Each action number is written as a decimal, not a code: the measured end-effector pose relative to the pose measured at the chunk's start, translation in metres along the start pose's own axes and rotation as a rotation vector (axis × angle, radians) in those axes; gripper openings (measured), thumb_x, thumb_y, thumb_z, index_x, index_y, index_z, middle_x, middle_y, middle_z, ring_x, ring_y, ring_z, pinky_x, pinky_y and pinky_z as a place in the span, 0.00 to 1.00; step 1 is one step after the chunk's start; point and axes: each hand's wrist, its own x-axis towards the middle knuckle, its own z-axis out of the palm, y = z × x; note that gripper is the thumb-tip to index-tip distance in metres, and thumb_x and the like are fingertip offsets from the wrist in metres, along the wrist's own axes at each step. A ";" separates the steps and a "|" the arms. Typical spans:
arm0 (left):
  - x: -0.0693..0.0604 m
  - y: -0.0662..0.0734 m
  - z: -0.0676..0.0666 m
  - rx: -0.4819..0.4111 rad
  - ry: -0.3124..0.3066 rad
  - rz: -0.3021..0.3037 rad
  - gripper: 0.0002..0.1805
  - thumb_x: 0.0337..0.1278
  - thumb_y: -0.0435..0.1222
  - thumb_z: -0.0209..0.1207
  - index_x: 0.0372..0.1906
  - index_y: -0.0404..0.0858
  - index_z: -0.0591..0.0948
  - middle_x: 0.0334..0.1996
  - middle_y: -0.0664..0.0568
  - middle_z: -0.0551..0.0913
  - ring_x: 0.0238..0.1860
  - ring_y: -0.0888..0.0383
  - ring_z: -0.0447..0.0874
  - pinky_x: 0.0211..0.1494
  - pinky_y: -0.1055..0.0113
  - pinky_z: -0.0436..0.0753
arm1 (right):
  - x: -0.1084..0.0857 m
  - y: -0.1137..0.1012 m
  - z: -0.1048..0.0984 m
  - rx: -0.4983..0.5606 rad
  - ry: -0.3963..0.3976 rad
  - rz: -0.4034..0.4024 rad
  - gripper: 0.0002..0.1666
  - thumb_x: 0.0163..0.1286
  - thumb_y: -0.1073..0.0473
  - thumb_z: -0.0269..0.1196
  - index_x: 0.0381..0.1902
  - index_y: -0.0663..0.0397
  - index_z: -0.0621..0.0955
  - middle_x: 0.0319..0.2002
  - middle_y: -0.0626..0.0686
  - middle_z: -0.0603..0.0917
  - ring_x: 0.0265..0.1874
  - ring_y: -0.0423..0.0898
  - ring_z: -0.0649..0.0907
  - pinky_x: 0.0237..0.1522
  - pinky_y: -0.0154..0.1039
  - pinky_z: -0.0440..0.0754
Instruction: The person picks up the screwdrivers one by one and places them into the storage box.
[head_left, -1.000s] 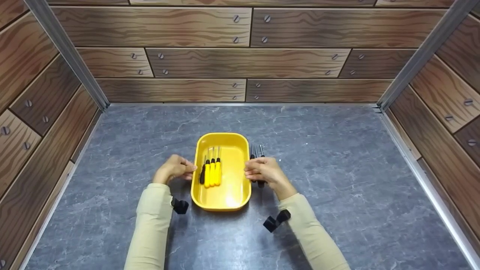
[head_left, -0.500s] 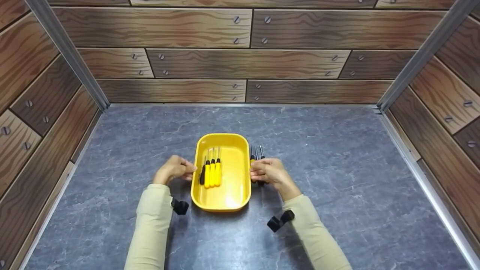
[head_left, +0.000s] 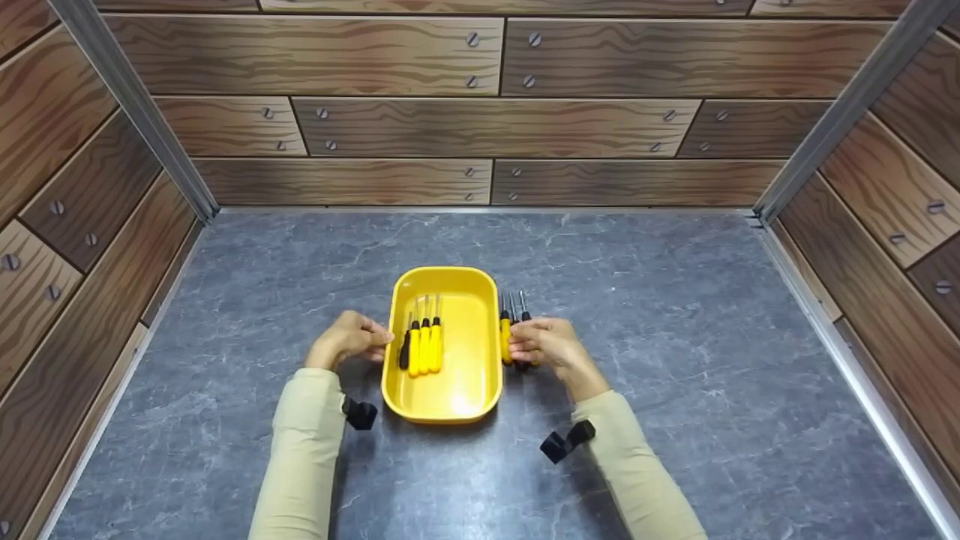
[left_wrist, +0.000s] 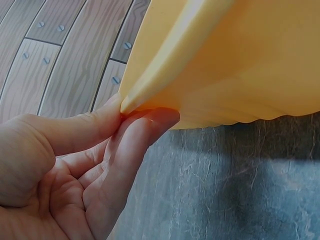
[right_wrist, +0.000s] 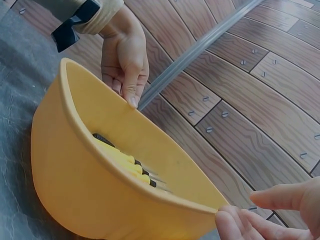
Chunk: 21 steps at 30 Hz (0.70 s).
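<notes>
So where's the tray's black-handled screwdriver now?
In the head view, the black-handled screwdriver lies in the left half of the yellow tray, just left of three yellow-handled screwdrivers, on the side the left hand pinches.

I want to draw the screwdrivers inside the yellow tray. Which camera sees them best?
The head view: it looks down on all four screwdrivers, handles and shafts in sight. The right wrist view shows them partly hidden by the yellow tray. The left wrist view shows none of them.
</notes>
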 end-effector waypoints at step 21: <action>0.000 0.000 -0.001 -0.001 -0.004 -0.010 0.15 0.63 0.28 0.57 0.48 0.19 0.78 0.20 0.54 0.80 0.20 0.66 0.81 0.37 0.68 0.91 | 0.007 0.008 -0.018 -0.024 0.084 0.029 0.18 0.67 0.69 0.59 0.51 0.78 0.74 0.19 0.48 0.82 0.18 0.38 0.83 0.26 0.28 0.88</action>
